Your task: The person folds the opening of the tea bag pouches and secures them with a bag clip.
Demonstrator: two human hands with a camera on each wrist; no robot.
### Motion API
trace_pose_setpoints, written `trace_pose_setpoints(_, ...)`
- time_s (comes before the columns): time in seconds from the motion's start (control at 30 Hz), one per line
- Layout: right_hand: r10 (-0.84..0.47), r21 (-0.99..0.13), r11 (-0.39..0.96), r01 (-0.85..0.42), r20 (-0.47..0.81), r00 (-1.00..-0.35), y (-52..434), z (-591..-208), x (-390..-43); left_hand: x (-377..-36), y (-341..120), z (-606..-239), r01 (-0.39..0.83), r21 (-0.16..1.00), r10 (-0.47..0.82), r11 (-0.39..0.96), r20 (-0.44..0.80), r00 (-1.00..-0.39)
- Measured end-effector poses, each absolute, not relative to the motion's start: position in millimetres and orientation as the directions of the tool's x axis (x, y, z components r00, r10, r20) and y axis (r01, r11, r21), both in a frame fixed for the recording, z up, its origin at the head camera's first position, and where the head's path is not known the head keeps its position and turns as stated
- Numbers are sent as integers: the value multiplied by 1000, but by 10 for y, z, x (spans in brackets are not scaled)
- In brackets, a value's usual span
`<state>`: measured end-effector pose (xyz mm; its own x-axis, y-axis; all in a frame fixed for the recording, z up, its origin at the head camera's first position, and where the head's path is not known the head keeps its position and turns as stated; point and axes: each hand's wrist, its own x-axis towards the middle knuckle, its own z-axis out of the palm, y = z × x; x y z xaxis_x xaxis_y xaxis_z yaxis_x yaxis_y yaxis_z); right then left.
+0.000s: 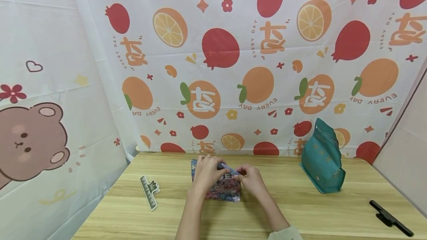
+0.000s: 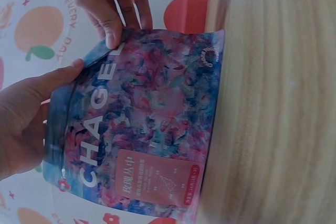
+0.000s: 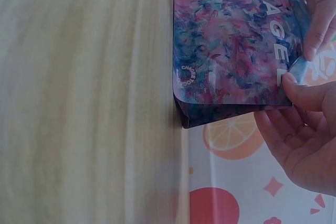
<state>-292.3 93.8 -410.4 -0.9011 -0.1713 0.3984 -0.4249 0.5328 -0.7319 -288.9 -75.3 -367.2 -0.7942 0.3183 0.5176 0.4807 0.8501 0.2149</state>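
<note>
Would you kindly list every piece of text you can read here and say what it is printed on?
"CHAGEL": white letters on the floral pouch.
"CHAGE GOOD", uncertain: round logo near the pouch's base.
"EVERY DAY": fruit-print backdrop, with a large stylised character.
The pouch's pink label print is too small to read.

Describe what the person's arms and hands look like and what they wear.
Both forearms are bare. The left hand and right hand wear no gloves, and no rings, watch or bracelet show in any view. Fingernails are short and unpainted. At the picture's bottom edge a pale greyish-green sleeve shows, pushed up on the right arm.
</note>
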Motion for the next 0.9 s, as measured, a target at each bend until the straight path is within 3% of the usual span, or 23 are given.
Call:
trace_pose_setpoints(0.43,-181,-735,523,-431,399,-899,953,-4126,-2906,-2827,-817,-3599,490,349,262,799,532,-806)
trace_pose_setpoints(0.9,-226,-734,506,-453,394,-891,996,-4132,-2923,-2846,-916,-3569,453,403,197,795,535,-821)
